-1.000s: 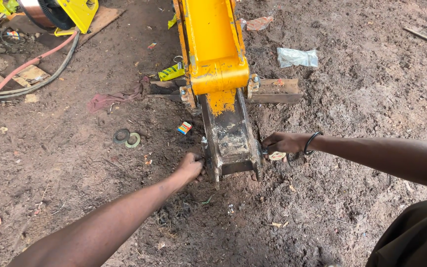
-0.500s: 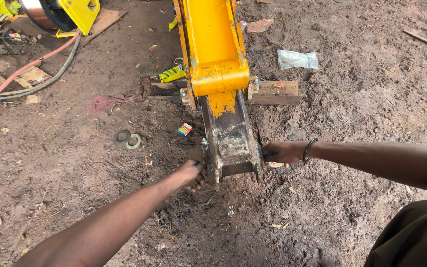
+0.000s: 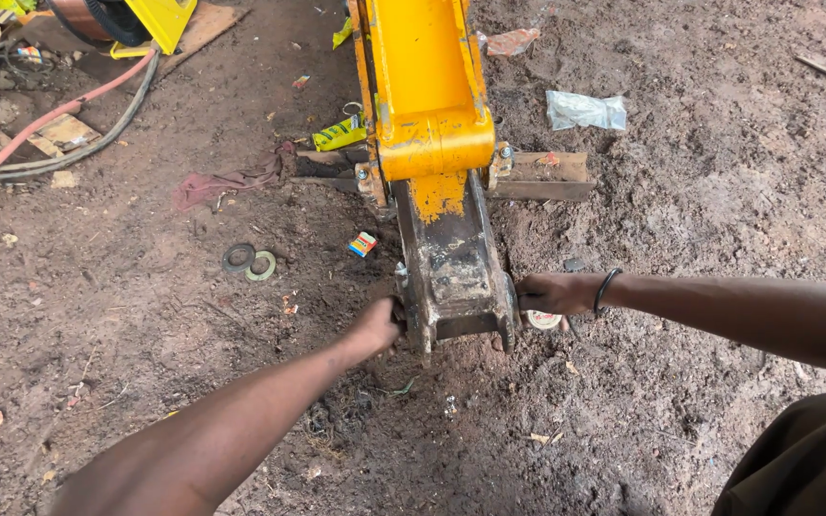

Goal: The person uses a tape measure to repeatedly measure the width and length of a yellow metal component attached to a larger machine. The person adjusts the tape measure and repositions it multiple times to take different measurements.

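Now the dark metal bracket (image 3: pixel 456 277) at the end of the yellow machine arm (image 3: pixel 427 91) lies on the ground between both hands. The left hand (image 3: pixel 377 327) has its fingers curled against the bracket's left edge; the right hand (image 3: pixel 552 293), with a black wristband (image 3: pixel 605 290), closes on the right edge. Just under the right fingers lies a small round disc (image 3: pixel 544 320). Left of the left fingers, two washers (image 3: pixel 249 260) rest on brown soil (image 3: pixel 700 220), hoses (image 3: pixel 78 129) farther away. Both forearms reach straight forward.

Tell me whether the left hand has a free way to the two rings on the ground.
Probably yes: the left hand is on the dirty arm end's left side, and only bare dirt lies between it and the rings.
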